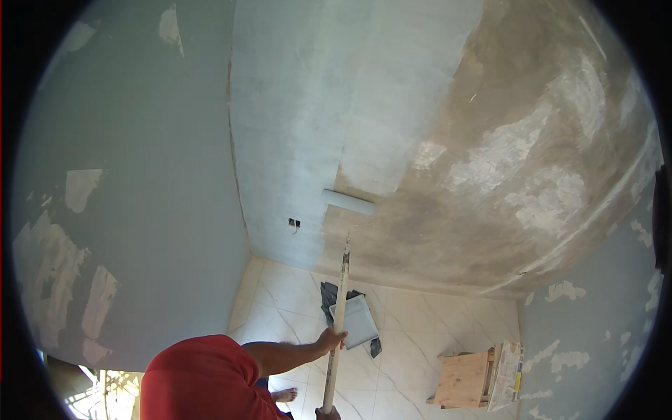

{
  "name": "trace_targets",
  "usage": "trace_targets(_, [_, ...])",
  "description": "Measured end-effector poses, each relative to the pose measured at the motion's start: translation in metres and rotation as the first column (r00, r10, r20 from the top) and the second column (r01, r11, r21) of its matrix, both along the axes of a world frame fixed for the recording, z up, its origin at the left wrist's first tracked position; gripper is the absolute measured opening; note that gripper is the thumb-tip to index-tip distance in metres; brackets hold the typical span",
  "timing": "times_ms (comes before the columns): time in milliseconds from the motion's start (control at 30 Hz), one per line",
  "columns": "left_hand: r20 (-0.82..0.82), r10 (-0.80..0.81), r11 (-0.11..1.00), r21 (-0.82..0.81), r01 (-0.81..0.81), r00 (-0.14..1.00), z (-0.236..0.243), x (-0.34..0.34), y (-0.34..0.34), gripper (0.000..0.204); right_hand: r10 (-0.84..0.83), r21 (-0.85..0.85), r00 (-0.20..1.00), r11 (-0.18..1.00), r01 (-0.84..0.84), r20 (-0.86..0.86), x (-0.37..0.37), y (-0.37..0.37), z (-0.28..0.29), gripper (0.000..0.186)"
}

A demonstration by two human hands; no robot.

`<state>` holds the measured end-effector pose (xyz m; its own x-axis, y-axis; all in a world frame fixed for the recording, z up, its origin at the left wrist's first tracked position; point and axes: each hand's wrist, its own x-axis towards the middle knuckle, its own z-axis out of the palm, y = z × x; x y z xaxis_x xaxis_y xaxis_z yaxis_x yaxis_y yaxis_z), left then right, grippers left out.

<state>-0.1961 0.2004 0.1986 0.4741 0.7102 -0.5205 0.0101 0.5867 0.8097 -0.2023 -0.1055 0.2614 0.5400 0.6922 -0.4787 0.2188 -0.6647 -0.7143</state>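
Observation:
My left hand (332,339) grips a long pale pole (341,294) partway along, my arm reaching in from the red-sleeved shoulder. My right hand (327,413) grips the pole lower down, at the bottom edge. At the pole's far end a paint roller (348,201) lies against the wall, where pale blue paint (280,126) meets bare brown plaster (511,231). Beyond my left hand, a grey paint tray (357,325) rests on a crumpled black sheet (329,297) on the floor.
A dark wall opening with a cable (294,224) is left of the roller. Grey-blue side walls (133,154) with white patches flank me. Wooden boards with paper (462,378) stand by the right wall on the tiled floor (399,378). My bare foot (283,395) shows below.

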Motion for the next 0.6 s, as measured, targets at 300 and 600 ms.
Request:
trace_targets(300, [-0.013, 0.043, 0.979, 0.201, -0.040, 0.999, 0.057, 0.010, 0.016, 0.030, 0.045, -0.041, 0.999, 0.998, -0.046, -0.006, 0.023, 0.011, -0.089, 0.034])
trace_targets(600, [0.146, 0.066, 0.852, 0.506, -0.131, 0.987, 0.253, 0.023, 0.098, 0.029, -0.103, 0.216, 0.933, 0.976, 0.028, 0.346, 0.041, 0.152, 0.039, 0.026])
